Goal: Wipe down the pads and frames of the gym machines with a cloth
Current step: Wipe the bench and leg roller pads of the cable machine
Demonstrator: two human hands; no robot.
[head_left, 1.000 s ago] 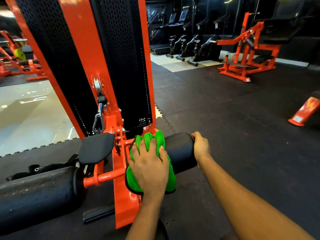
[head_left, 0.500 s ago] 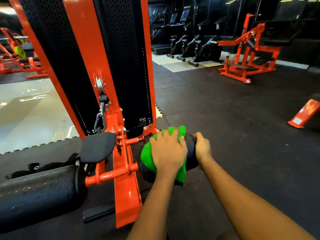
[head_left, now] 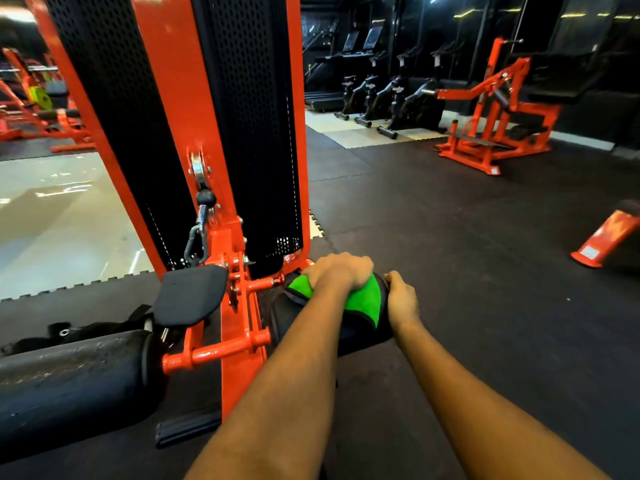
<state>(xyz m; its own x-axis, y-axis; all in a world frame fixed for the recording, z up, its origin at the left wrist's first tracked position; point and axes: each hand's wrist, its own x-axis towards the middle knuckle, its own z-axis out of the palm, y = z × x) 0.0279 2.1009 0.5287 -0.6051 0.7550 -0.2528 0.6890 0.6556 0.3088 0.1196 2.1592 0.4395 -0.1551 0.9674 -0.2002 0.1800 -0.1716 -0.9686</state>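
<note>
We see a green cloth of soft, matt fabric over the right roller, whose black cover looks smooth and faintly shiny like vinyl, while the left roller has the same black skin, dull, scuffed and streaked. The frame is metal in glossy orange paint, its panel matt black perforated sheet, the pulley bare bright metal, the small pad matt and fine-grained. We take the dark floor for matt, grainy rubber; the pale floor is glossy and reflecting.
</note>
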